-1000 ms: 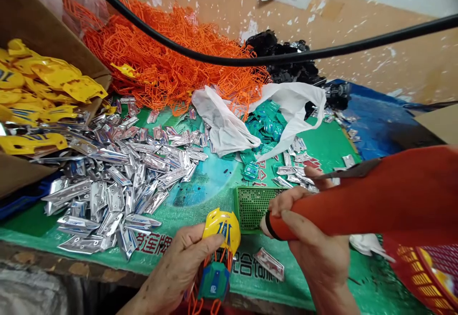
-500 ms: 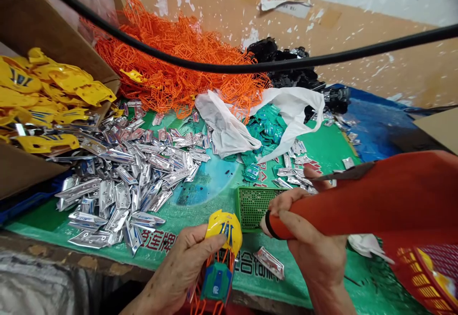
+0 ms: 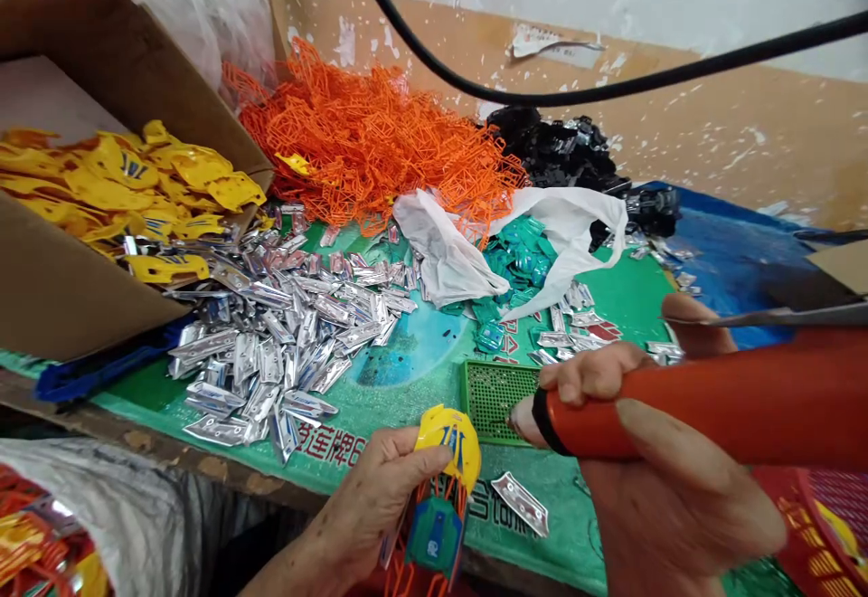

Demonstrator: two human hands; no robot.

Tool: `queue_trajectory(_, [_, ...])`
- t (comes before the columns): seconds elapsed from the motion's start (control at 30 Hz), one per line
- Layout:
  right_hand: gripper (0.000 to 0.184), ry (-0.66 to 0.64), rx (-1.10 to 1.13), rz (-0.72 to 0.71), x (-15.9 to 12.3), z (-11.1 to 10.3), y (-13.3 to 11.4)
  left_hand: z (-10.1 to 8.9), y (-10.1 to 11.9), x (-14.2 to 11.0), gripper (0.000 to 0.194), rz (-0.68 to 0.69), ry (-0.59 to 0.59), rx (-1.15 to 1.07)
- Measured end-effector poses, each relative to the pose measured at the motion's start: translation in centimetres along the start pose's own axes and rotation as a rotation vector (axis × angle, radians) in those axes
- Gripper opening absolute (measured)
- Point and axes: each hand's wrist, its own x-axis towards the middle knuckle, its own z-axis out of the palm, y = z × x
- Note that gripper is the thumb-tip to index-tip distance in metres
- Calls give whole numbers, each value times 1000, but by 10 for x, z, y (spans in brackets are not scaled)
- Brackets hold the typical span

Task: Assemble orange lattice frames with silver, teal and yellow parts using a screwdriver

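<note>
My left hand [image 3: 376,506] is shut on a glossy yellow moulded plastic part [image 3: 451,439]. Orange plastic runners and a teal moulded piece [image 3: 434,535] hang below that part. My right hand [image 3: 651,479] grips a thick orange-red tubular tool [image 3: 719,425] with a black band near its tip, and a thin metal strip lies along its top. The tool's tip points toward the yellow part and stays apart from it. A green perforated plastic pad [image 3: 498,402] lies just beyond the tip, and a single silver piece [image 3: 521,504] rests near my right hand.
A cardboard box [image 3: 74,280] holds yellow parts at left. A silver parts pile [image 3: 285,326] covers the green printed mat [image 3: 610,280]. Behind lie orange runners [image 3: 366,145], a white plastic bag [image 3: 448,253], and black parts [image 3: 562,154]. A black cable [image 3: 597,95] crosses overhead; a red basket [image 3: 820,525] sits lower right.
The whole scene has shifted right and down in view as the camera turned. The tool now lies more level, and my left hand still holds the yellow part.
</note>
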Motion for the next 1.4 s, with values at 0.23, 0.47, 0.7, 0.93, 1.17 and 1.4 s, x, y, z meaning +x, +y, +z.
queue_trajectory(0.23, [55, -52, 41, -9, -8, 19, 5, 0, -2, -2, 31, 41, 2, -37])
queue_trajectory(0.47, [58, -34, 8, -6, -12, 27, 9, 0, -5, -3, 34, 41, -11, -76])
queue_trajectory(0.7, [59, -83, 0, 22, -14, 22, 15, -1, -6, -3, 34, 52, -1, -39])
queue_trajectory(0.93, [58, -133, 11, 3, -13, 22, 16, 1, -7, -4, 32, 87, -3, 4])
queue_trajectory(1.17, [56, -133, -10, -8, -17, 21, 19, 1, -9, -3, 34, 89, -2, 49])
queue_trajectory(1.4, [57, -143, -21, -26, -19, 19, 20, -1, -14, -3, 34, 110, 8, 83])
